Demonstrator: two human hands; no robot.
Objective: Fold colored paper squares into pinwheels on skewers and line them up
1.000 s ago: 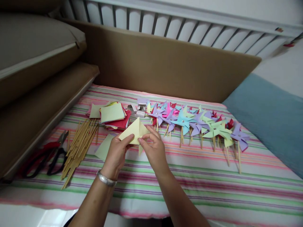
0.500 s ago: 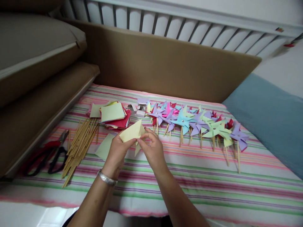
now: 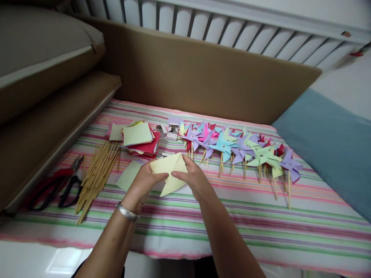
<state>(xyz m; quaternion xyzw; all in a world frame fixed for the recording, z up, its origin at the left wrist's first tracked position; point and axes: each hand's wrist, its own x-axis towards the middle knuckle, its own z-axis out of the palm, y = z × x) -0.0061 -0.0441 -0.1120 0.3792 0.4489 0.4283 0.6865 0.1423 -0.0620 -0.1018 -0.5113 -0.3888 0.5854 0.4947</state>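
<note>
Hands (image 3: 171, 178) | I see left hand (image 3: 142, 184) and right hand (image 3: 196, 178) both pinched on yellow paper square (image 3: 170, 170), lifted off striped cloth (image 3: 261, 224) so flaps hang free | pinwheels (image 3: 237, 148) rowed beyond, sticks (image 3: 97, 175) left, within reach

Bare forearms; 1 silver bangle (image 3: 127, 212) circles the left wrist.

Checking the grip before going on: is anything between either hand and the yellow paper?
Nothing visible: the left hand and right hand both pinch the yellow paper directly, above the striped cloth.
</note>
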